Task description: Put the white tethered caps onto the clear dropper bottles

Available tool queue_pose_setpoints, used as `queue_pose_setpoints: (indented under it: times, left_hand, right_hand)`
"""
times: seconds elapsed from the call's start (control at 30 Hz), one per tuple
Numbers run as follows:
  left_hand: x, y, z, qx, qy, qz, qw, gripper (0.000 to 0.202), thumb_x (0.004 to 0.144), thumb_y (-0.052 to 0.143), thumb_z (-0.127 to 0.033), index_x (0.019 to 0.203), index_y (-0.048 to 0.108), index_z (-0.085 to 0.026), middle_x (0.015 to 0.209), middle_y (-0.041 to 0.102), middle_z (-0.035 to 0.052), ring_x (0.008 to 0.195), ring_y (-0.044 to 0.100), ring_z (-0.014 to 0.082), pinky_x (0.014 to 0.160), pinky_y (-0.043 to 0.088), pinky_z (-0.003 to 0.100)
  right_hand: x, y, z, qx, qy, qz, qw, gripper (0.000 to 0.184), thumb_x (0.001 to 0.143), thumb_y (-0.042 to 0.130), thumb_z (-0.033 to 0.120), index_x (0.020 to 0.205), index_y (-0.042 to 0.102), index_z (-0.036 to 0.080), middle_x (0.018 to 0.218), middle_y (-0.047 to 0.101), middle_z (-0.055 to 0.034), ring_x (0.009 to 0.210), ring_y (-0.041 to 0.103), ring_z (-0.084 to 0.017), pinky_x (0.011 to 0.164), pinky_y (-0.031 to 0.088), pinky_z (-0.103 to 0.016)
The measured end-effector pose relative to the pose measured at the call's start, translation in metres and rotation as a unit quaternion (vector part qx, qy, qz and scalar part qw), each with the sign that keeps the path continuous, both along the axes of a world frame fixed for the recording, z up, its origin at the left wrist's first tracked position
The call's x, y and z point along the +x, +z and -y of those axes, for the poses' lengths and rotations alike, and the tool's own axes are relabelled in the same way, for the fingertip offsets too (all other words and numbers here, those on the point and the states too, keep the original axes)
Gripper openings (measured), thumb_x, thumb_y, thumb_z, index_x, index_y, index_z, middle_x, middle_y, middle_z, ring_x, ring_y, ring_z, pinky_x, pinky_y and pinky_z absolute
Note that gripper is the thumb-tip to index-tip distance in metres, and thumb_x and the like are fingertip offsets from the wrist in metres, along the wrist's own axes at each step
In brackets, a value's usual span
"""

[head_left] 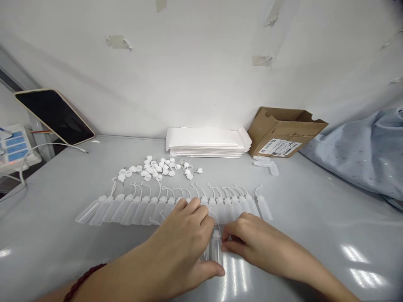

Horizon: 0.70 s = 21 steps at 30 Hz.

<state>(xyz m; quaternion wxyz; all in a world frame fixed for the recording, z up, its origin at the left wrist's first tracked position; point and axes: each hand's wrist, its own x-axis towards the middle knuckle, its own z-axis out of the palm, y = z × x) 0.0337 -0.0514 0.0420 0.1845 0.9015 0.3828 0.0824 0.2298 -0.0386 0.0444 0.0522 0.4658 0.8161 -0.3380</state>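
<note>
A row of small translucent plastic squeeze bottles (126, 209) lies across the grey table, each with a thin bent strap at its neck. Nearer to me is another squeeze bottle (216, 247), with part of a second one beside it. My left hand (189, 243) curls over these from the left, its thumb across the lower end; its fingers hide some of the row. At the near bottle's right edge, the thumb and forefinger of my right hand (252, 239) are closed against it. Behind the row are loose white needle-tip caps (154, 167).
A stack of white flat packets (208, 142) lies against the wall. To its right stand an opened cardboard box (283, 130) and a few loose bottles (266, 164). A phone (56, 115) leans at left, near a white cable (63, 144). Blue-grey fabric (362, 147) covers the right side.
</note>
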Motion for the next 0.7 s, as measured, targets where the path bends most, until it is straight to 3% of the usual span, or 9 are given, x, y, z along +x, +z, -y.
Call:
queue_pose_setpoints:
  times: [0.37, 0.5, 0.7]
  left_hand:
    - [0.001, -0.013, 0.002, -0.012, -0.019, -0.014, 1.0, 0.037, 0.07, 0.078, -0.046, 0.083, 0.061, -0.016, 0.081, 0.057, 0.0028, 0.084, 0.049, 0.0239, 0.076, 0.038, 0.039]
    - [0.003, -0.011, 0.002, -0.014, -0.02, -0.019, 1.0, 0.039, 0.068, 0.079, -0.046, 0.084, 0.062, -0.015, 0.082, 0.058, 0.0035, 0.084, 0.049, 0.0242, 0.076, 0.038, 0.039]
    - [0.002, -0.003, -0.003, -0.016, 0.018, -0.014, 1.0, 0.031, 0.074, 0.076, -0.042, 0.083, 0.063, -0.015, 0.08, 0.059, 0.0034, 0.082, 0.049, 0.0235, 0.072, 0.038, 0.038]
  right_hand:
    - [-0.003, -0.003, 0.002, -0.018, -0.004, -0.024, 1.0, 0.02, 0.084, 0.056, 0.019, 0.066, 0.065, 0.016, 0.059, 0.061, 0.0019, 0.054, 0.047, -0.009, 0.05, 0.027, -0.022]
    - [-0.003, -0.002, 0.003, -0.023, -0.004, -0.027, 0.999, 0.022, 0.084, 0.056, 0.019, 0.064, 0.063, 0.016, 0.056, 0.058, 0.0031, 0.051, 0.043, -0.008, 0.049, 0.026, -0.022]
    - [-0.001, 0.0, 0.0, -0.021, -0.013, -0.028, 0.999, 0.02, 0.086, 0.055, 0.02, 0.073, 0.07, 0.017, 0.064, 0.064, -0.0012, 0.06, 0.052, -0.012, 0.053, 0.03, -0.023]
